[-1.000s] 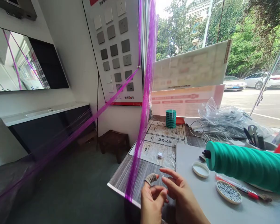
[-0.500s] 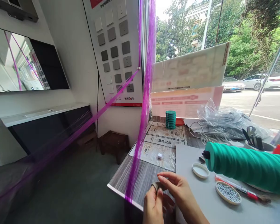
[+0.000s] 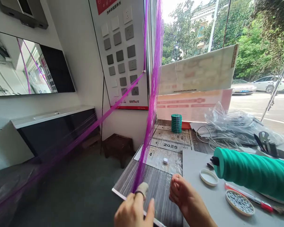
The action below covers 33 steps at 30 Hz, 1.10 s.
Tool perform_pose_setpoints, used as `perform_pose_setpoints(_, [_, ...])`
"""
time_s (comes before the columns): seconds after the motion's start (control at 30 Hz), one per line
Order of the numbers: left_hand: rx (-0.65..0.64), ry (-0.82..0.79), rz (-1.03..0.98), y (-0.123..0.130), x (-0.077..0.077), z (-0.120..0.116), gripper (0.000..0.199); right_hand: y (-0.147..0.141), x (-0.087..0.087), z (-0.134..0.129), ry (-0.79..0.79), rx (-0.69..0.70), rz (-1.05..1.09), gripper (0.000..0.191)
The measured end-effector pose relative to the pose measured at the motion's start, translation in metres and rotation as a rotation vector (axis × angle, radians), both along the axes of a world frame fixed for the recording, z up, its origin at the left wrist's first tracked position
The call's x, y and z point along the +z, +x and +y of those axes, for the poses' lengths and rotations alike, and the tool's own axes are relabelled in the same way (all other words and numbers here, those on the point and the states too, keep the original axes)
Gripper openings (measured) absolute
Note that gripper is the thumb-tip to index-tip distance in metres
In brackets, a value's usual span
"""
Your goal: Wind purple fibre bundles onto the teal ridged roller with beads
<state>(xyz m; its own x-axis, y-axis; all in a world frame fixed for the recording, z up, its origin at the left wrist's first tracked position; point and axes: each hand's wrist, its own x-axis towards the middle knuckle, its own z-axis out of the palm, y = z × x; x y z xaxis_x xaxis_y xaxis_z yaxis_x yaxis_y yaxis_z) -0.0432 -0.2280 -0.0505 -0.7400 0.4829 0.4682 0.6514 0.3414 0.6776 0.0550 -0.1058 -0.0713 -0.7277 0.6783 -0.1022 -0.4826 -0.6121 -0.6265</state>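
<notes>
My left hand (image 3: 133, 210) is at the table's front edge, its thumb spread away from the fingers. A pale finger cot (image 3: 143, 188) covers its index fingertip, right by the lower end of a hanging bundle of purple threads (image 3: 149, 126). Whether the fingertip touches the threads I cannot tell. My right hand (image 3: 186, 198) is held over the grey wood-grain table (image 3: 161, 183) with its fingers curled together. Anything pinched in it is hidden. A small white piece (image 3: 165, 161) lies on the printed sheet beyond my hands.
To the right are a big green spool (image 3: 253, 171), a dish of small grey beads (image 3: 240, 202), a white ring-shaped lid (image 3: 209, 177) and a red-handled brush (image 3: 255, 200). Stacked green discs (image 3: 176, 123) stand behind. Another purple strand (image 3: 85, 134) slants down leftward above a brown stool (image 3: 118, 146).
My hands have moved apart from each other. The left went leftward to the purple threads, and its fingers opened out. The right curled its fingers. The view shifted slightly.
</notes>
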Motion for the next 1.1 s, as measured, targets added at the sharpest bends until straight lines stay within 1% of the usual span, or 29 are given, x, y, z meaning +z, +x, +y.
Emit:
perform_pose_setpoints(0.07, [-0.006, 0.005, 0.042, -0.024, 0.025, 0.007, 0.026, -0.003, 0.000, 0.000, 0.003, 0.010, -0.012, 0.030])
perform_pose_setpoints(0.1, [-0.054, 0.035, 0.016, -0.036, 0.035, 0.015, 0.040, -0.005, 0.000, -0.001, 0.015, 0.003, -0.013, 0.031])
perform_pose_setpoints(0.13, [-0.091, 0.056, -0.057, -0.046, 0.043, 0.025, 0.056, -0.006, 0.000, -0.001, 0.027, -0.003, -0.016, 0.032])
perform_pose_setpoints(0.17, [-0.163, 0.054, -0.198, -0.053, 0.048, 0.035, 0.068, -0.008, 0.000, -0.001, 0.035, -0.009, -0.025, 0.033])
perform_pose_setpoints(0.2, [-0.304, 0.037, -0.405, -0.057, 0.051, 0.045, 0.068, -0.009, 0.000, -0.001, 0.044, -0.012, -0.040, 0.034])
perform_pose_setpoints(0.23, [-0.442, 0.016, -0.586, -0.057, 0.051, 0.053, 0.064, -0.010, 0.000, -0.001, 0.056, -0.010, -0.058, 0.035])
perform_pose_setpoints(0.27, [-0.550, -0.007, -0.715, -0.053, 0.050, 0.059, 0.059, -0.012, -0.001, 0.000, 0.072, -0.004, -0.076, 0.037])
perform_pose_setpoints(0.3, [-0.634, -0.020, -0.817, -0.047, 0.047, 0.062, 0.055, -0.013, -0.001, 0.001, 0.095, -0.001, -0.091, 0.039])
perform_pose_setpoints(0.33, [-0.684, -0.016, -0.880, -0.039, 0.044, 0.064, 0.054, -0.015, -0.002, 0.002, 0.121, 0.002, -0.106, 0.041])
perform_pose_setpoints(0.37, [-0.706, 0.005, -0.915, -0.031, 0.040, 0.063, 0.056, -0.016, -0.002, 0.003, 0.146, 0.003, -0.120, 0.043])
perform_pose_setpoints(0.43, [-0.720, 0.068, -0.968, -0.018, 0.035, 0.059, 0.062, -0.017, -0.001, 0.005, 0.173, -0.013, -0.150, 0.046])
perform_pose_setpoints(0.5, [-0.713, 0.102, -0.979, -0.011, 0.031, 0.053, 0.063, -0.017, 0.003, 0.005, 0.169, -0.046, -0.183, 0.046])
perform_pose_setpoints(0.6, [-0.699, 0.103, -0.989, -0.007, 0.025, 0.045, 0.052, -0.018, 0.012, 0.003, 0.193, -0.090, -0.240, 0.047])
perform_pose_setpoints(0.67, [-0.691, 0.130, -0.994, -0.006, 0.018, 0.042, 0.041, -0.019, 0.017, 0.003, 0.243, -0.084, -0.265, 0.047])
perform_pose_setpoints(0.7, [-0.674, 0.154, -0.995, -0.005, 0.014, 0.042, 0.037, -0.020, 0.018, 0.002, 0.267, -0.075, -0.270, 0.047])
perform_pose_setpoints(0.77, [-0.607, 0.229, -0.987, -0.004, 0.003, 0.041, 0.037, -0.022, 0.017, 0.002, 0.291, -0.061, -0.271, 0.046])
perform_pose_setpoints(0.83, [-0.519, 0.314, -0.977, -0.004, -0.006, 0.042, 0.042, -0.025, 0.013, 0.003, 0.293, -0.056, -0.274, 0.047])
perform_pose_setpoints(0.9, [-0.474, 0.388, -0.978, -0.004, -0.012, 0.043, 0.049, -0.027, 0.008, 0.003, 0.289, -0.042, -0.281, 0.049])
perform_pose_setpoints(1.0, [-0.487, 0.435, -0.992, -0.004, -0.011, 0.042, 0.053, -0.028, 0.003, 0.004, 0.302, -0.011, -0.288, 0.050])
perform_pose_setpoints(1.1, [-0.543, 0.395, -1.022, -0.004, -0.005, 0.041, 0.057, -0.027, 0.002, 0.002, 0.328, -0.012, -0.285, 0.047])
